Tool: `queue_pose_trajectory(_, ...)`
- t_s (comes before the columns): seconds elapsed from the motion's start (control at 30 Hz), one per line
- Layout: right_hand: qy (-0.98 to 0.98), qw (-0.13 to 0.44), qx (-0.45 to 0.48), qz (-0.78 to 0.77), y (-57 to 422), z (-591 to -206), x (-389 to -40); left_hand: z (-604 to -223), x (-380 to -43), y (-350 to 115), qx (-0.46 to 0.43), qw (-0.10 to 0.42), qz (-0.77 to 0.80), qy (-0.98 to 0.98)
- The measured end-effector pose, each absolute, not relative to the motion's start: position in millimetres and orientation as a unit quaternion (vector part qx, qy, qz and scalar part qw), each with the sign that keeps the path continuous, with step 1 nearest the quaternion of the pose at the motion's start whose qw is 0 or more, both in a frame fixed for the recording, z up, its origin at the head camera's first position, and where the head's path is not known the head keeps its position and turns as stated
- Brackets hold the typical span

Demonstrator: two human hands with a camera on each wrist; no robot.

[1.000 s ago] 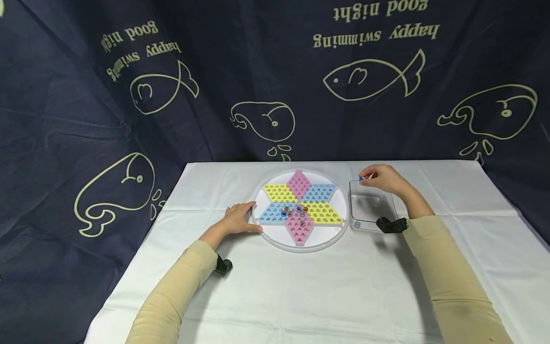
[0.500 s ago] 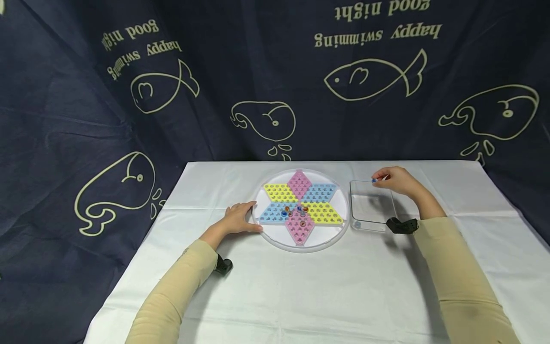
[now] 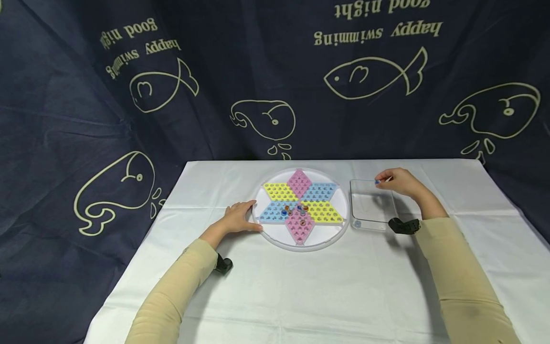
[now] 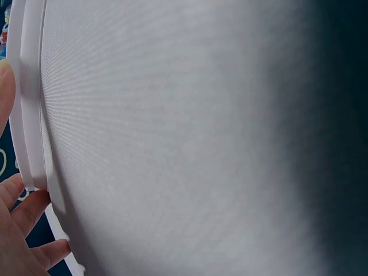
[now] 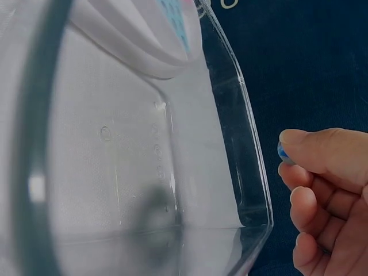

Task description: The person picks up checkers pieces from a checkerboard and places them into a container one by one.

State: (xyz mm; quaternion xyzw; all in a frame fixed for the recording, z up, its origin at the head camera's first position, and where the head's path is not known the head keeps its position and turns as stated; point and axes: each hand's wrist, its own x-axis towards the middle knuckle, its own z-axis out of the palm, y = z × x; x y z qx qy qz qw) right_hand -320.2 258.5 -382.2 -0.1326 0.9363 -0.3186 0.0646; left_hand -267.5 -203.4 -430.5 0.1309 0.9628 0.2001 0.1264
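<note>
Between thumb and forefinger, my right hand (image 3: 399,181) pinches a small blue marble (image 5: 283,151). That hand is at the far right part of a clear square plastic box (image 3: 351,203), and the wrist view puts the marble just beside the box wall. To the left lies a round white Chinese checkers board (image 3: 275,236) with a star of pink, yellow and blue fields. Several marbles (image 3: 302,222) sit near the star's middle and on the near pink point. My left hand (image 3: 235,218) touches the board's left rim, thumb and fingers spread along it.
A white cloth (image 3: 301,296) covers the table. Behind it hangs a dark blue curtain (image 3: 258,57) with fish and whale drawings. A clear round mark (image 3: 356,223) shows at the box's near left corner; what it is I cannot tell.
My right hand has moved right along the far side of the box, still pinching the blue marble, and has slowed. The left hand and the board have stayed put.
</note>
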Motion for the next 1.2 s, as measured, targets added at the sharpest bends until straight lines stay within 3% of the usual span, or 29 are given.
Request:
queue_pose_trajectory(0.77,0.932,0.059,-0.133,-0.332,260.4,-381.6,-321.6,-431.6,-266.7,-203.4,0.132,0.126,0.204,0.962)
queue_pose_trajectory(1.2,0.908,0.062,-0.162,-0.381,223.3,-370.2,-316.9,-428.3,-266.3,-204.0,0.131,0.128,0.206,0.961)
